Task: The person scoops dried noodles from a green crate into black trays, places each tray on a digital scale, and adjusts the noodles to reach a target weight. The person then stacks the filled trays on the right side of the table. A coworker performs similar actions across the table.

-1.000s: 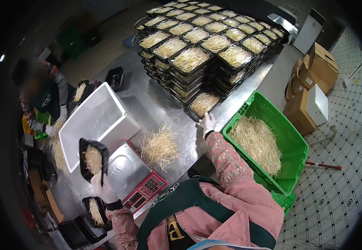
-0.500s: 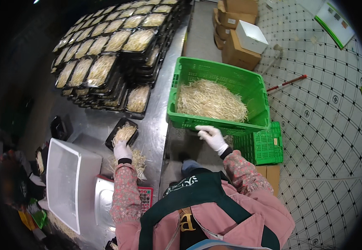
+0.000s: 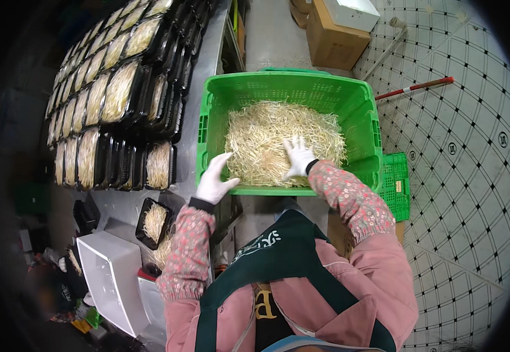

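Observation:
A green plastic crate (image 3: 288,88) full of pale bean sprouts (image 3: 272,135) lies in front of me. My gloved left hand (image 3: 215,183) is at its near left rim, thumb and fingers apart and holding nothing. My gloved right hand (image 3: 299,155) is inside the crate, fingers spread on the sprouts. To the left, a black tray holding sprouts (image 3: 154,221) lies on the steel table (image 3: 195,88) beside a loose pile of sprouts (image 3: 161,255).
Stacked filled trays (image 3: 105,100) cover the back of the table. A white foam box (image 3: 108,281) and part of a scale (image 3: 150,296) are lower left, near a co-worker (image 3: 52,281). Cardboard boxes (image 3: 334,41), a red pole (image 3: 428,82) and another green crate (image 3: 397,185) are right.
My view has swung right toward the crate. My left hand has let go of the black tray, now on the table, and moved to the crate. My right hand has moved into the sprouts.

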`<action>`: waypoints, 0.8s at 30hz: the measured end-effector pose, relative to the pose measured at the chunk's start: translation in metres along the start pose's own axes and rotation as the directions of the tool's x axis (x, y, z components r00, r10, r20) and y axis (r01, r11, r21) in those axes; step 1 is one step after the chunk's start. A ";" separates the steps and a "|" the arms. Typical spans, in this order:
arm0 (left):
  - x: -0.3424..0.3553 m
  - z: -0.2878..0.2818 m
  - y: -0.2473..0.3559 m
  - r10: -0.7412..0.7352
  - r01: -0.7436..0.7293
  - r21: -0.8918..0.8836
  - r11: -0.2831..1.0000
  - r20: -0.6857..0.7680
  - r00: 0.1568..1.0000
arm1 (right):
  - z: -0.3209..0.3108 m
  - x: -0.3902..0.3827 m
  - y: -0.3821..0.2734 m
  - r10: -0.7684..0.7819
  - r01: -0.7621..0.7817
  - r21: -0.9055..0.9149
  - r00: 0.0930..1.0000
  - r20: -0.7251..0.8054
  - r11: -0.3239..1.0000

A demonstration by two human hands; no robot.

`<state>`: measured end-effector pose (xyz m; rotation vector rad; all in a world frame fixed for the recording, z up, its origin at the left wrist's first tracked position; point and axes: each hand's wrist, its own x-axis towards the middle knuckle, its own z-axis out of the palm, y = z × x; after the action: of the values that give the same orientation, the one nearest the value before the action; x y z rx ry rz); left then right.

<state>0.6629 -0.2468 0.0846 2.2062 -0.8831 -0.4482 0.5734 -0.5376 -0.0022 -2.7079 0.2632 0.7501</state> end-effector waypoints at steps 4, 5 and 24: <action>0.079 0.083 -0.038 -0.180 0.033 0.303 0.952 0.471 0.863 | 0.016 0.017 -0.012 -0.039 0.052 -0.126 0.994 0.106 0.991; 0.091 0.097 -0.036 -0.193 0.009 0.332 0.943 0.525 0.829 | 0.013 0.024 -0.003 -0.048 0.057 -0.113 0.996 0.078 0.992; 0.183 0.208 -0.026 -0.340 0.037 0.556 0.830 0.453 0.824 | 0.025 0.045 0.068 0.083 -0.068 0.188 0.994 -0.070 0.980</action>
<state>0.6925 -0.4637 -0.0869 2.7534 -1.1799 -1.0814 0.5823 -0.5967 -0.0635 -2.5652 0.4345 0.6088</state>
